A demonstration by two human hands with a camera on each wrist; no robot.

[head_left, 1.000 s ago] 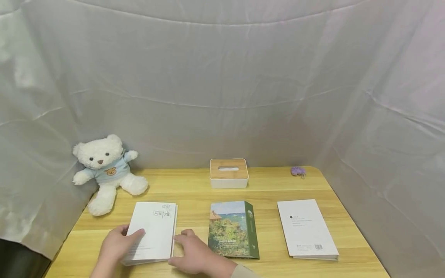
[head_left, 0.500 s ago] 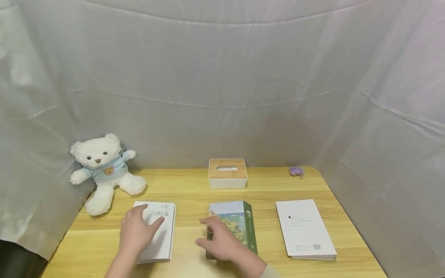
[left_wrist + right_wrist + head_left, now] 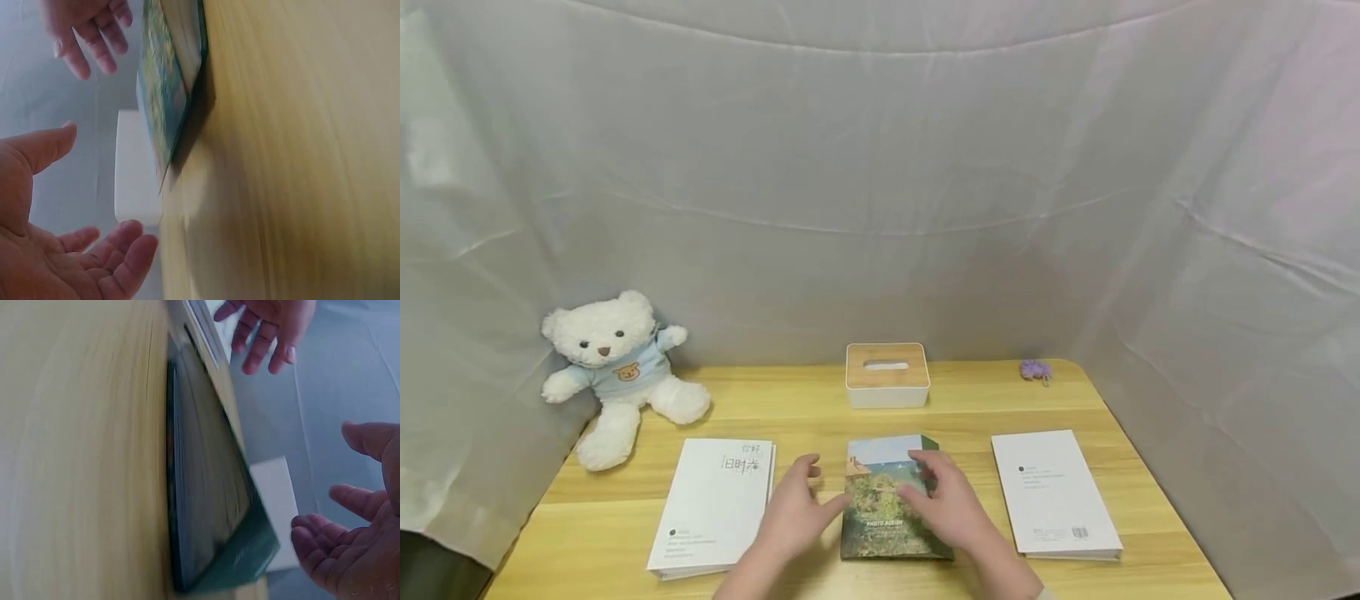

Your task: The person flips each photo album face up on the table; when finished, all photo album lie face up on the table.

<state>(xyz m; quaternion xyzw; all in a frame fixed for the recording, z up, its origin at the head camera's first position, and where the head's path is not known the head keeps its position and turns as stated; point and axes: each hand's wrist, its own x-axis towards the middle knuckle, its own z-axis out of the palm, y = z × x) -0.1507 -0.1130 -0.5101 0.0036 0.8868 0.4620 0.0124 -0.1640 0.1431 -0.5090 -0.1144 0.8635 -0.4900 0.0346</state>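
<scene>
A photo album (image 3: pixel 880 512) with a painted seaside cover and green spine lies on the table in the head view's middle. My left hand (image 3: pixel 796 510) hovers at its left side, thumb and fingers spread apart. Over its right part is my right hand (image 3: pixel 951 502), fingers loosely bent and holding nothing. Both wrist views show a gap between the hands and the album; its page edges (image 3: pixel 206 456) face the right wrist camera. A white book with Chinese lettering (image 3: pixel 711 500) lies left of my left hand, partly covered by the forearm.
Another white book (image 3: pixel 1055 492) with a barcode lies to the right. At the back stand a tissue box (image 3: pixel 887 387) with a wooden lid and a small purple item (image 3: pixel 1035 371). A white teddy bear (image 3: pixel 625 367) sits back left. Grey cloth (image 3: pixel 880 183) hangs behind the table.
Both hands have left the white book and moved right to the photo album. The left hand has let go of that book, which lies flat. The view has shifted slightly.
</scene>
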